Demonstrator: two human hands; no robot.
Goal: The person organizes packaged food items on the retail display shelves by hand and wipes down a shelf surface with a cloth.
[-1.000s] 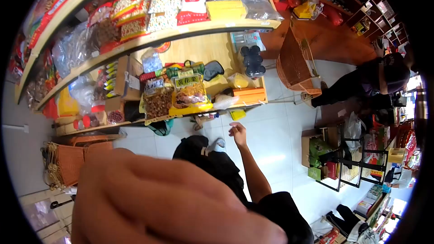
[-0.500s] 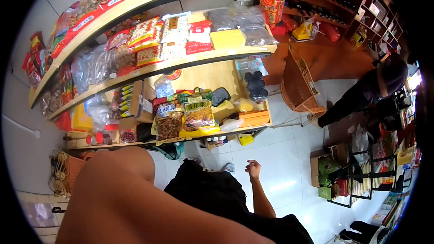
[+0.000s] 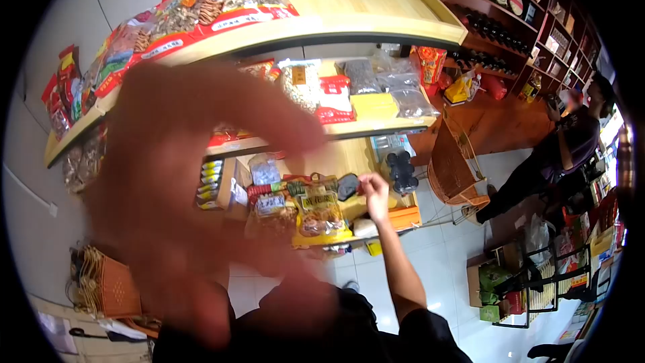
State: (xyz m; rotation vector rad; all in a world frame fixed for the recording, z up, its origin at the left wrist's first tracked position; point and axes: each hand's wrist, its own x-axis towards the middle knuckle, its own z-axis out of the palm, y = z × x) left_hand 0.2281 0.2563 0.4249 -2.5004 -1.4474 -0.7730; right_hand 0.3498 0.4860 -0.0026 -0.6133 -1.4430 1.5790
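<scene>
Very close to the camera, my left hand (image 3: 181,154) is large and smeared by motion; its bent fingers look spread apart, with the shelves showing through the gap. It covers part of the middle and lower shelves. My right hand (image 3: 376,196) reaches over the lower shelf, fingers loosely bent and apart, nothing seen in them. Its fingertips lie at the right edge of a dark grey pouch (image 3: 347,187); whether they touch it I cannot tell. Left of the pouch stand a yellow bag of dried food (image 3: 321,212) and a bag with a dark red top (image 3: 272,205), partly behind my left hand.
Red-edged bags of dried goods (image 3: 248,0) line the upper shelf (image 3: 349,0). Black-lidded jars (image 3: 401,171) stand right of my right hand. A wicker basket (image 3: 451,168) is on the right, with a person (image 3: 564,141) beyond it. A black rack (image 3: 537,282) stands lower right.
My right hand has risen from above the floor to the lower shelf beside the grey pouch. My left hand has come up in front of the camera. The view has shifted, so the shelves sit lower and further right.
</scene>
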